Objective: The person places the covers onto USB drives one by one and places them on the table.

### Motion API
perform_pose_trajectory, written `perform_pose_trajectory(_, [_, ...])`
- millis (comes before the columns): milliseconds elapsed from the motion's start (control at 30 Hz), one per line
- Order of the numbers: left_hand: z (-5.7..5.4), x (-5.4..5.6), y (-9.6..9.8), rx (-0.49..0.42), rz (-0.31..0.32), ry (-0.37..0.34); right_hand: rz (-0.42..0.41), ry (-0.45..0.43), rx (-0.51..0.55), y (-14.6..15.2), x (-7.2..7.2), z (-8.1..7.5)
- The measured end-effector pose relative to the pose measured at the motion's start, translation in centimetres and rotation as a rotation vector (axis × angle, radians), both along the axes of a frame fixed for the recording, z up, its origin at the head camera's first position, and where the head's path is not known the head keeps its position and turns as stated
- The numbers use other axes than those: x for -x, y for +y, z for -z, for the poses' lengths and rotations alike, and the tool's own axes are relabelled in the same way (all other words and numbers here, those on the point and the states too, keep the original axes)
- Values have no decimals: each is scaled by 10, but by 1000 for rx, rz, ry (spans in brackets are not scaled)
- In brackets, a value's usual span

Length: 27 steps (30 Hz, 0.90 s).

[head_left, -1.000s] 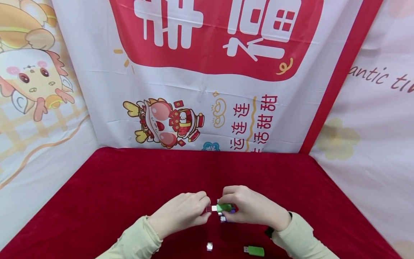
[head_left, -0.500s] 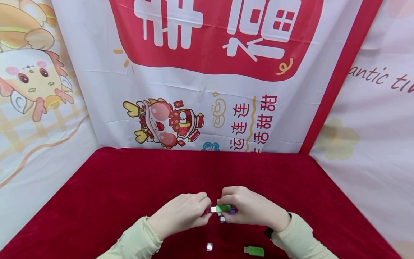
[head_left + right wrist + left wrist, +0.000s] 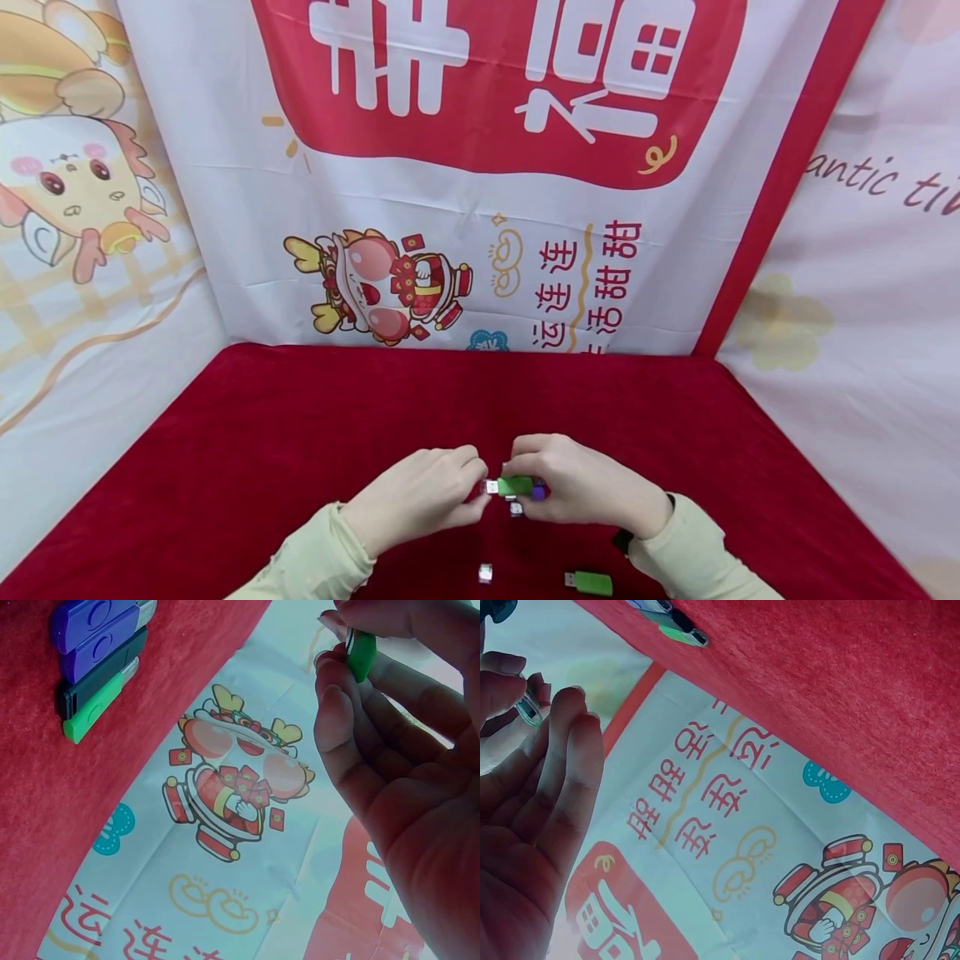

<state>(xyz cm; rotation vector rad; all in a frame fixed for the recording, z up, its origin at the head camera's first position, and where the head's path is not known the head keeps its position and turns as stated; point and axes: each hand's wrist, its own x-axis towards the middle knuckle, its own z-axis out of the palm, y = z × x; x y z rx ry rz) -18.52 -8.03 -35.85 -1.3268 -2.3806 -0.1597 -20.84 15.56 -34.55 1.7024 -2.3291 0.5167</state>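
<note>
My right hand [image 3: 577,479] pinches a green USB flash drive [image 3: 514,487], its metal plug pointing left. My left hand [image 3: 423,492] faces it and pinches a small clear cap [image 3: 529,711] at the fingertips. The plug's end is right at the cap, overlapping it in the head view. In the right wrist view, the green drive's body shows between thumb and fingers. Below that hand on the cloth, two purple drives [image 3: 90,626], a black drive [image 3: 109,671] and another green drive [image 3: 94,709] lie side by side, mostly hidden in the head view.
A red cloth [image 3: 337,400] covers the table. Nearer the front edge lie a loose clear cap [image 3: 486,572] and a separate green USB drive [image 3: 592,582]. Printed fabric walls [image 3: 480,200] rise at the back and both sides.
The right hand has shifted slightly downward with the green drive, whose plug now sits a little further left, closer to the left fingertips. The left hand has barely moved.
</note>
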Motion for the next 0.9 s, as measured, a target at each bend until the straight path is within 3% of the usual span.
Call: perform_pose_trajectory(900, [2,-2,2,-11,8,55,52,27,-15,2,-2,-1])
